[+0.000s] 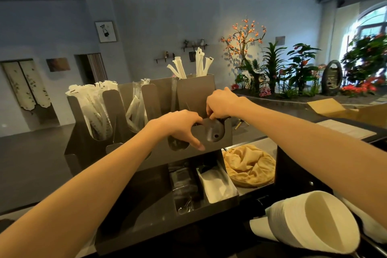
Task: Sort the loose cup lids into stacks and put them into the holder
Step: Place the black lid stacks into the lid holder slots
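A dark metal holder (227, 136) stands on the counter, with U-shaped slots along its front. Black cup lids (214, 132) stand on edge in the right slot, one showing its sip hole. My right hand (222, 103) reaches down from above and pinches the top of those lids. My left hand (180, 126) grips the holder's front wall beside the slot, thumb pressed against the front face. More dark lids (176, 144) show in the slot under my left hand, partly hidden by it.
Wrapped straws (94, 106) fill the holder's back compartments. Below sit a tray of napkins (215, 184) and dark packets (184, 186). A yellow cloth (250, 165) lies to the right. A stack of white paper cups (314, 218) lies on its side at the bottom right.
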A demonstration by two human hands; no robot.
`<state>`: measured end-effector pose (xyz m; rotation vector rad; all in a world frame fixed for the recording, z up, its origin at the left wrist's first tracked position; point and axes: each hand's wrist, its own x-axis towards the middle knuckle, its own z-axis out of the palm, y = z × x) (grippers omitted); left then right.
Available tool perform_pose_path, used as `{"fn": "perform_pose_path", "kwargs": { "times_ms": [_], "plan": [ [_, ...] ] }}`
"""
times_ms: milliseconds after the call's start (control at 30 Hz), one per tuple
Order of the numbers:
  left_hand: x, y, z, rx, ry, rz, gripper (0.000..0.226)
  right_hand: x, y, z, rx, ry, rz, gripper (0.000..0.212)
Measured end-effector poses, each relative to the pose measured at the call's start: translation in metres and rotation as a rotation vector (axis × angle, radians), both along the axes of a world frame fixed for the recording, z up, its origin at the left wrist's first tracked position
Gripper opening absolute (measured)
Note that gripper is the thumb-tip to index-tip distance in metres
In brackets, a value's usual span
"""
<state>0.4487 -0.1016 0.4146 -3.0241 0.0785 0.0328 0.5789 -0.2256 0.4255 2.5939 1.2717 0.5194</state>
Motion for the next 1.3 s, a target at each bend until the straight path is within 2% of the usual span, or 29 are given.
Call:
{"fn": "perform_pose_path", "kwargs": {
  "times_ms": [167, 300, 433, 533, 600, 733, 867, 1000, 1300],
  "plan": [
    [0.007, -0.006, 0.001, 0.125, 0.06, 0.052, 0.099, -0.001, -0.002, -0.007, -0.209, -0.017, 0.017, 0.029],
    [0.011, -0.016, 0.005, 0.127, 0.118, 0.101, 0.096, -0.007, 0.0, -0.011, -0.266, 0.133, 0.012, 0.038],
    [0.019, -0.021, 0.005, 0.108, 0.14, 0.129, 0.087, -0.014, -0.004, -0.008, -0.24, 0.178, 0.001, 0.038],
    [0.018, -0.016, 0.006, 0.163, 0.106, 0.067, 0.079, -0.017, -0.011, -0.001, -0.105, 0.242, 0.051, 0.038],
    [0.009, -0.008, 0.01, 0.116, 0.004, -0.028, 0.066, -0.016, -0.016, 0.006, 0.063, 0.284, 0.091, 0.033],
    [-0.028, 0.007, 0.023, -0.247, -0.174, -0.178, 0.042, -0.015, -0.022, 0.018, 0.466, 0.28, 0.147, 0.015],
    [-0.076, 0.024, 0.032, -0.457, -0.356, -0.139, 0.03, -0.039, -0.021, 0.031, 0.748, 0.361, 0.248, 0.012],
    [-0.133, 0.051, 0.03, -0.573, -0.463, -0.037, 0.022, -0.083, -0.002, 0.039, 0.768, 0.487, 0.423, 0.016],
    [-0.266, 0.125, -0.004, -0.616, -0.444, 0.254, 0.022, -0.197, 0.082, 0.019, 0.681, 0.713, 0.689, 0.019]
  ]
}}
